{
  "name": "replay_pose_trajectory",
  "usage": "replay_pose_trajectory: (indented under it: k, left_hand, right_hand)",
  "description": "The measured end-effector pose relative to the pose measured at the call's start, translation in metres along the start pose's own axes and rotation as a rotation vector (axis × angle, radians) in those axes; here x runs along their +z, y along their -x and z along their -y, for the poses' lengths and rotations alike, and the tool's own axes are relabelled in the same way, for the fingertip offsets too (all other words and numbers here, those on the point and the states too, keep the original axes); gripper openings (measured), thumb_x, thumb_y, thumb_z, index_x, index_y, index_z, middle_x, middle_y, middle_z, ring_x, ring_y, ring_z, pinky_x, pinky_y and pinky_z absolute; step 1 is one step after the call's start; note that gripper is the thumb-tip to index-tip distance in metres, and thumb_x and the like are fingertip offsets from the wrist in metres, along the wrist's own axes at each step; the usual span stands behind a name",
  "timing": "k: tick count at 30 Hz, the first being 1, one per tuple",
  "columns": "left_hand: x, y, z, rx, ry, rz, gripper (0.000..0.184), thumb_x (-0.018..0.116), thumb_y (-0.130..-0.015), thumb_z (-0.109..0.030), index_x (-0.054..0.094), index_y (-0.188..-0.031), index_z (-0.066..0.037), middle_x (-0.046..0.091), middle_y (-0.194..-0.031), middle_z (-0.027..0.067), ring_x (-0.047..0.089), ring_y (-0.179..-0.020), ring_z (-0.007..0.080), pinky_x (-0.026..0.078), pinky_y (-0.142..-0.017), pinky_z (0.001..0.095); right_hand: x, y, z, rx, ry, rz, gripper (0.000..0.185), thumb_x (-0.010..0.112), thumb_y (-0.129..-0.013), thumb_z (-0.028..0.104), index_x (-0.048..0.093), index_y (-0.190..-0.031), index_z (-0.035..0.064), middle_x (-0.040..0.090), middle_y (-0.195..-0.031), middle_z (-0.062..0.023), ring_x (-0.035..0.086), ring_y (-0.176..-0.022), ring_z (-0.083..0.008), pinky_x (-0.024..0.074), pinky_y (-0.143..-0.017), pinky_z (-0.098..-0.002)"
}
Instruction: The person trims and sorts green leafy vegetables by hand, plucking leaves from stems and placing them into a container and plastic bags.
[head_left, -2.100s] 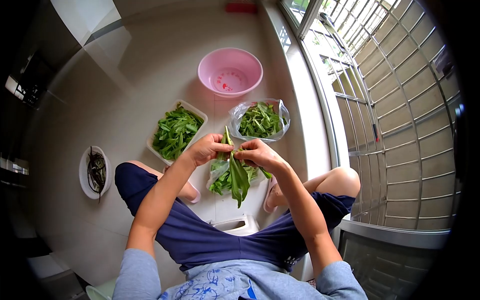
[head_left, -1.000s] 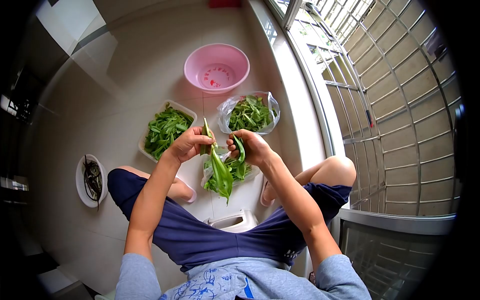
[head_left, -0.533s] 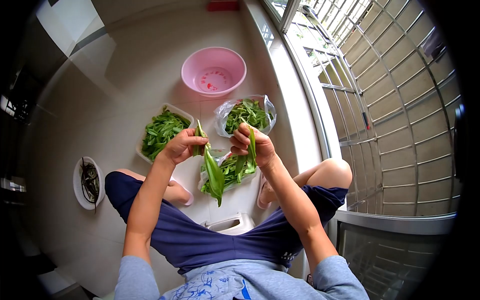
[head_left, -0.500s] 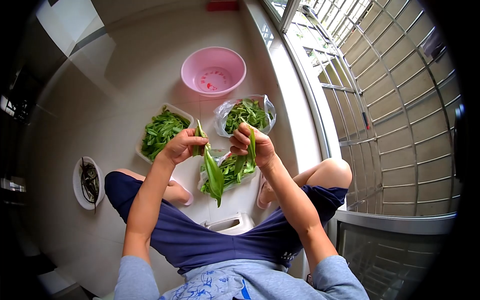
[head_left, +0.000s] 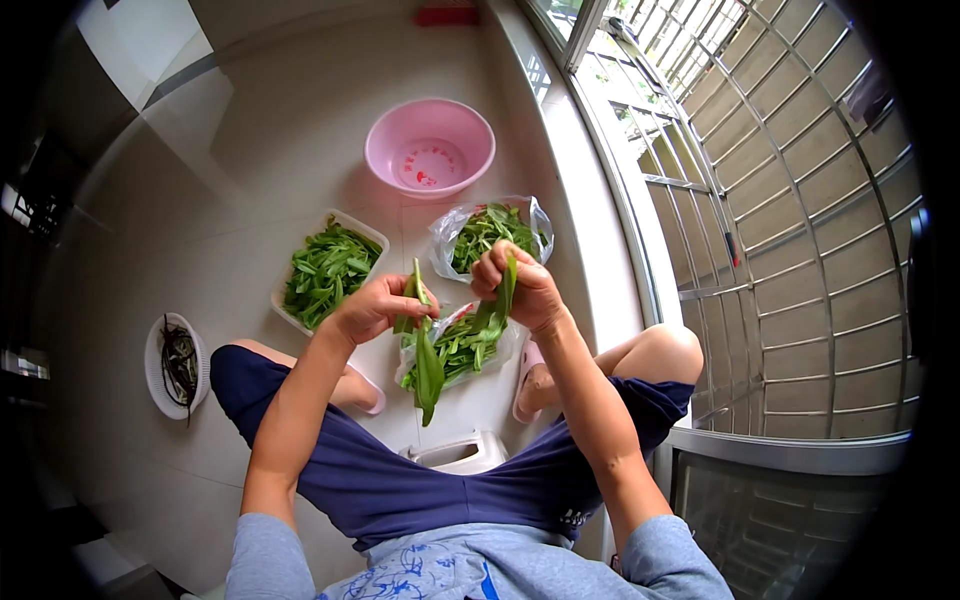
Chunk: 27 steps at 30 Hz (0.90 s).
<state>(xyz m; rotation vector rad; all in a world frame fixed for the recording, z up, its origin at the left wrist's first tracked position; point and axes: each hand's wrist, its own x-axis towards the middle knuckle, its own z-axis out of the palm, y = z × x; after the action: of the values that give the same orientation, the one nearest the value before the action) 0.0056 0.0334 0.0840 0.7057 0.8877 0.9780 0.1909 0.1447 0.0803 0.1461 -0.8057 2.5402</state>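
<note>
Green stalk (head_left: 419, 281), pinched in L hand (head_left: 382, 306), hangs its leaf (head_left: 429, 378) straighter than before; R hand (head_left: 520, 288), now closer to L hand, clutches more leaves (head_left: 493, 318). Basin (head_left: 430, 148) at 12 o'clock, tray (head_left: 378, 243) at 10. Lower bag (head_left: 511, 345), approx. 6 o'clock, partly hidden; R fingertips unclear.

No readable text; red print (head_left: 428, 164) in pink basin (head_left: 389, 152) illegible.
</note>
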Motion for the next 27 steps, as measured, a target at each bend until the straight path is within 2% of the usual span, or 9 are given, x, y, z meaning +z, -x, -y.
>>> replay_pose_trajectory:
  k: [3, 5, 6, 7, 10, 14, 16, 22, 27]
  left_hand:
    - [0.013, 0.001, 0.002, -0.054, -0.015, 0.012, 0.020, 0.053, -0.070, -0.007, 0.053, -0.089, -0.001, 0.055, -0.096, 0.0152, 0.054, -0.076, 0.0156, 0.041, -0.065, 0.0243]
    - [0.019, -0.005, 0.012, -0.043, 0.076, 0.041, 0.024, 0.053, -0.072, -0.007, 0.050, -0.095, 0.000, 0.053, -0.099, 0.0161, 0.055, -0.078, 0.0161, 0.042, -0.067, 0.0251]
    - [0.018, -0.008, 0.019, -0.050, 0.170, 0.052, 0.025, 0.052, -0.073, -0.007, 0.049, -0.097, 0.000, 0.053, -0.100, 0.0153, 0.055, -0.082, 0.0169, 0.042, -0.073, 0.0276]
    - [0.017, -0.012, 0.025, -0.045, 0.172, 0.047, 0.025, 0.052, -0.073, -0.007, 0.049, -0.097, 0.000, 0.053, -0.100, 0.0153, 0.055, -0.082, 0.0169, 0.042, -0.073, 0.0276]
    - [0.019, -0.016, 0.030, -0.014, 0.336, -0.046, 0.023, 0.054, -0.074, -0.009, 0.050, -0.096, -0.002, 0.057, -0.087, 0.0069, 0.056, -0.079, 0.0159, 0.044, -0.071, 0.0291]
    - [0.022, -0.013, 0.021, -0.009, 0.341, -0.084, 0.024, 0.055, -0.074, -0.009, 0.050, -0.097, -0.003, 0.057, -0.087, 0.0071, 0.056, -0.078, 0.0158, 0.044, -0.072, 0.0294]
    - [0.019, -0.012, 0.023, -0.062, 0.316, -0.046, 0.026, 0.053, -0.075, -0.009, 0.049, -0.099, -0.001, 0.056, -0.093, 0.0100, 0.054, -0.086, 0.0171, 0.042, -0.078, 0.0303]
    - [0.025, -0.014, 0.023, -0.062, 0.307, -0.011, 0.027, 0.053, -0.075, -0.009, 0.048, -0.101, -0.002, 0.055, -0.097, 0.0103, 0.054, -0.087, 0.0157, 0.042, -0.077, 0.0277]
    - [0.028, -0.017, 0.026, -0.026, 0.348, -0.052, 0.024, 0.054, -0.074, -0.008, 0.049, -0.096, -0.003, 0.056, -0.087, 0.0060, 0.055, -0.079, 0.0129, 0.044, -0.072, 0.0263]
  right_hand:
    - [-0.002, -0.001, 0.006, -0.032, 0.175, -0.241, 0.011, 0.048, -0.077, 0.017, 0.043, -0.076, 0.0079, 0.043, -0.069, -0.0043, 0.036, -0.061, -0.0136, 0.0299, -0.056, -0.0224]
    - [-0.003, -0.005, 0.004, -0.041, 0.187, -0.232, 0.010, 0.047, -0.079, 0.017, 0.044, -0.078, 0.0078, 0.044, -0.071, -0.0045, 0.037, -0.064, -0.0136, 0.0306, -0.059, -0.0226]
    - [-0.002, -0.006, 0.003, -0.057, 0.223, -0.253, 0.010, 0.046, -0.080, 0.018, 0.044, -0.078, 0.0077, 0.044, -0.071, -0.0046, 0.038, -0.064, -0.0135, 0.0312, -0.060, -0.0228]
    - [0.000, -0.006, 0.001, -0.073, 0.260, -0.276, 0.011, 0.046, -0.081, 0.018, 0.045, -0.078, 0.0077, 0.044, -0.072, -0.0046, 0.039, -0.065, -0.0134, 0.0318, -0.061, -0.0230]
    - [0.003, -0.008, -0.002, -0.066, 0.345, -0.272, 0.014, 0.045, -0.082, 0.019, 0.046, -0.078, 0.0062, 0.045, -0.074, -0.0043, 0.041, -0.068, -0.0120, 0.0332, -0.063, -0.0219]
    - [0.006, -0.011, -0.002, -0.075, 0.477, -0.279, 0.015, 0.043, -0.084, 0.018, 0.046, -0.078, 0.0046, 0.046, -0.076, -0.0042, 0.042, -0.071, -0.0107, 0.0343, -0.066, -0.0213]
    - [0.008, -0.011, -0.003, -0.076, 0.522, -0.291, 0.015, 0.042, -0.084, 0.017, 0.046, -0.078, 0.0044, 0.047, -0.076, -0.0042, 0.043, -0.072, -0.0108, 0.0346, -0.067, -0.0216]
    - [0.018, -0.013, -0.005, -0.121, 0.708, -0.315, 0.016, 0.039, -0.085, 0.014, 0.048, -0.079, 0.0030, 0.051, -0.077, -0.0025, 0.047, -0.075, -0.0086, 0.0368, -0.070, -0.0212]
    - [0.029, -0.016, -0.009, -0.202, 0.811, -0.296, 0.015, 0.038, -0.085, 0.013, 0.048, -0.080, 0.0030, 0.051, -0.074, -0.0020, 0.046, -0.072, -0.0076, 0.0362, -0.067, -0.0193]
